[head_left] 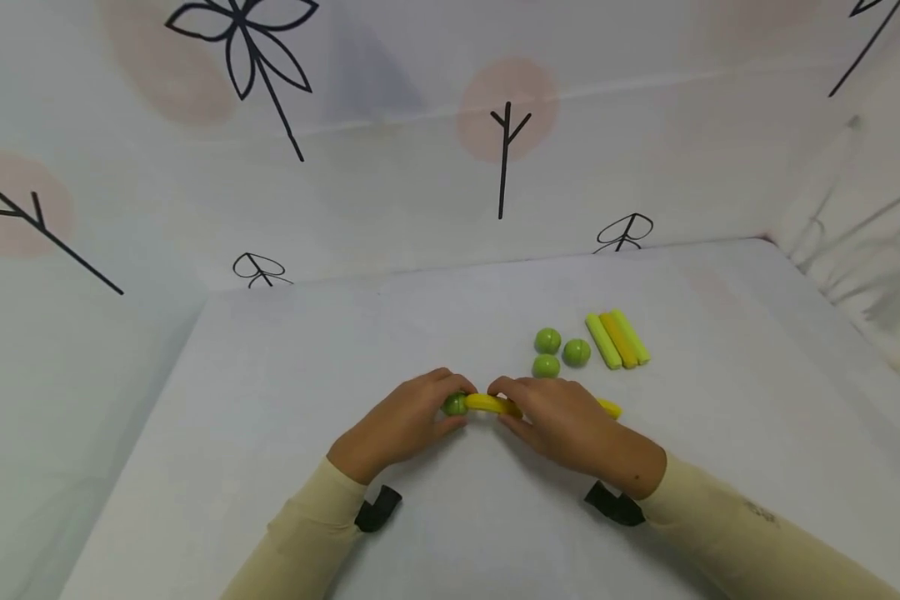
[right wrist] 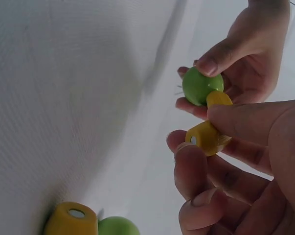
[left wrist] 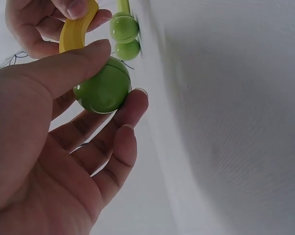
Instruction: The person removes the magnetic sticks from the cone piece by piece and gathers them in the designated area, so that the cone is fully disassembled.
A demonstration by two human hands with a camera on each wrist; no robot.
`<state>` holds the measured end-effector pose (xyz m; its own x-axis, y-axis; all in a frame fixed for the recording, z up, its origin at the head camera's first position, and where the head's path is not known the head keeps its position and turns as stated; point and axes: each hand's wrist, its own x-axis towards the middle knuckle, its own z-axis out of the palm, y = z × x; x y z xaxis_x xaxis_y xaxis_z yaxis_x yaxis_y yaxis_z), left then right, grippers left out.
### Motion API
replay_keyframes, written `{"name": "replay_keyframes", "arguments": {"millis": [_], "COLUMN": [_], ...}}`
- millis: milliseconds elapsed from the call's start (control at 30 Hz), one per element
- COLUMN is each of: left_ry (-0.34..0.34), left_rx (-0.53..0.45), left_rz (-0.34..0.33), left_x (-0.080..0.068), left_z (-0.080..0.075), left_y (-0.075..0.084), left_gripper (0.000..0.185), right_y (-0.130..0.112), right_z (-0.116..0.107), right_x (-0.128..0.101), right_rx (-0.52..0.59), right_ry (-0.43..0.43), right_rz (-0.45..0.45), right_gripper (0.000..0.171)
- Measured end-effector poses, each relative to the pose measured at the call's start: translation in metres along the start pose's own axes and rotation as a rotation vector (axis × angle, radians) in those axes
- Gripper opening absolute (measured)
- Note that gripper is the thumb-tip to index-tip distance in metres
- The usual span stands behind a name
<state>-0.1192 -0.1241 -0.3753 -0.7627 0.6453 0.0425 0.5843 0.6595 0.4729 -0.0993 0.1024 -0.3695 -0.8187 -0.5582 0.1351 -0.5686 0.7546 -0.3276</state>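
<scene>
Low over the white table, my left hand [head_left: 412, 421] pinches a glossy green ball [head_left: 454, 405] between thumb and fingers. My right hand [head_left: 570, 421] grips a curved yellow piece [head_left: 489, 403] at its right part. The curved piece's left end meets the ball's side. In the right wrist view, the free end of the curved piece [right wrist: 206, 137] shows a small silver disc. From the left wrist, the ball [left wrist: 105, 88] shows a thin seam line, and the curved piece [left wrist: 76, 32] bends away above it.
Beyond my right hand are several green balls [head_left: 547, 340] and a row of two light green sticks with a yellow stick [head_left: 618, 339] between them. Another yellow piece [head_left: 610, 408] is partly hidden behind the right hand. A pale patterned cloth wall [head_left: 390, 192] borders the table's back.
</scene>
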Motion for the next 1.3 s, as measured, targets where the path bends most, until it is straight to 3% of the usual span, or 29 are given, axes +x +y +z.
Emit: {"name": "replay_keyframes", "arguments": {"millis": [300,467,700,900,1100,1300], "left_ry": [-0.038,-0.047,-0.06,-0.068,-0.074,-0.074], "left_rx": [-0.015,-0.005,-0.008,0.02,0.019,0.019], "left_rz": [-0.006,-0.005,-0.015,-0.02,-0.028,-0.036], "left_x": [0.0,0.0,0.0,0.0,-0.001,-0.001], "left_z": [-0.001,-0.003,-0.004,-0.001,0.0,0.001], "left_y": [0.001,0.001,0.002,0.0,0.001,0.001], "left_gripper": [0.036,0.032,0.03,0.029,0.028,0.028], "right_y": [0.001,0.007,0.027,0.044,0.062,0.078], "right_z": [-0.007,-0.014,-0.026,-0.03,-0.029,-0.029], "right_x": [-0.001,-0.002,-0.013,-0.022,-0.031,-0.038], "right_rx": [-0.015,0.0,0.005,0.073,0.113,0.117], "right_ry": [0.005,-0.04,-0.072,-0.084,-0.119,-0.078], "right_rz": [-0.026,0.014,0.104,0.141,0.111,0.097], "right_gripper": [0.025,0.025,0.026,0.027,0.022,0.02]}}
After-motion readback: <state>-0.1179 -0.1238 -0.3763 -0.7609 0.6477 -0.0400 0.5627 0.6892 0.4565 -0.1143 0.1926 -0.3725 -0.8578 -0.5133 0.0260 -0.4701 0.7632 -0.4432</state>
